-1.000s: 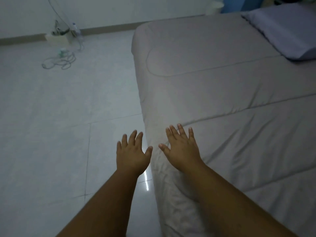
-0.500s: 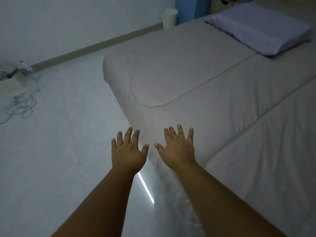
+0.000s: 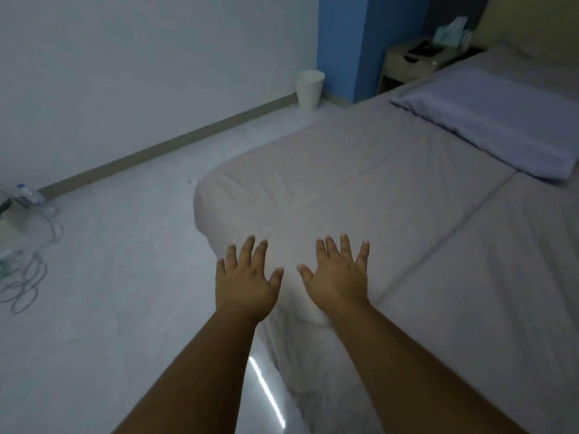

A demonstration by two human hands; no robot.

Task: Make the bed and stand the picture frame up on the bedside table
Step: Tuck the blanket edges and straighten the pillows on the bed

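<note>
Bedding first: the pale grey quilted cover [image 3: 360, 170] lies spread over the bed, mostly flat, with soft creases near the rounded corner and a loose rumple hanging down the side by the floor. A lilac pillow [image 3: 488, 120] sits at the head end, just beside the small light wooden bench [image 3: 404, 62] against the blue wall. On that bench something dark and flat [image 3: 424, 48] lies face down or face up, I cannot tell which; it may be the picture frame, but it is too small and dim to be sure. A pale green tissue box [image 3: 451, 34] stands behind it. The left hand [image 3: 244, 283] hovers at the bed's edge, fingers spread wide, holding nothing; the right hand [image 3: 336, 277] is likewise splayed and empty, over the cover, and whether the palm touches I cannot tell. The cover looks light, soft and limp, so it should smooth under flat palms and is best pinched at its hem or corner to pull taut. A frame would be stiff and likely fragile; take it by its side edges
</note>
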